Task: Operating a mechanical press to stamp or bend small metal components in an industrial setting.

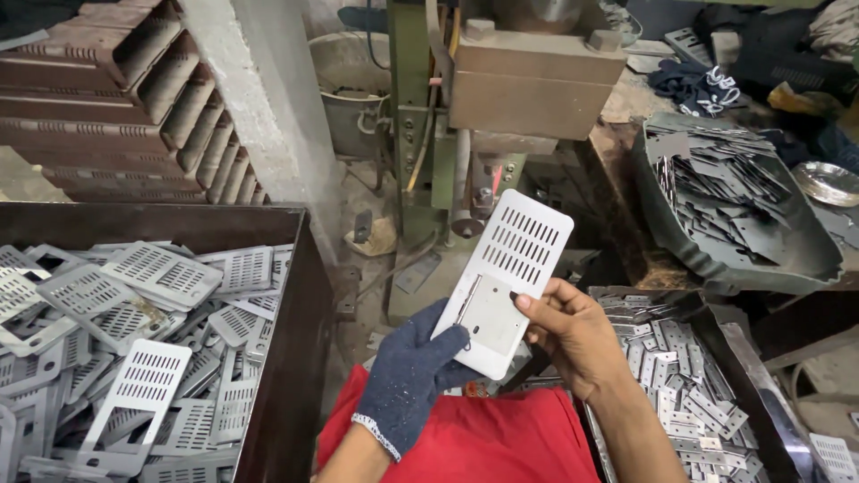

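Note:
A white slotted metal plate (507, 273) is held up in front of me, tilted, its slotted end pointing up and right. My left hand (412, 376), in a dark blue knit glove, grips the plate's lower solid end from below. My bare right hand (573, 335) pinches the plate's right edge with thumb and fingers. A thin narrow metal strip lies on the plate's solid part, near my left fingertips. Red cloth (483, 438) covers my lap beneath both hands.
A large dark bin (295, 358) on the left holds several similar slotted plates. A tray (761, 394) of small metal pieces sits at lower right. A dark tub (805, 259) of grey flat parts is on the right bench. A green press machine (501, 98) stands ahead.

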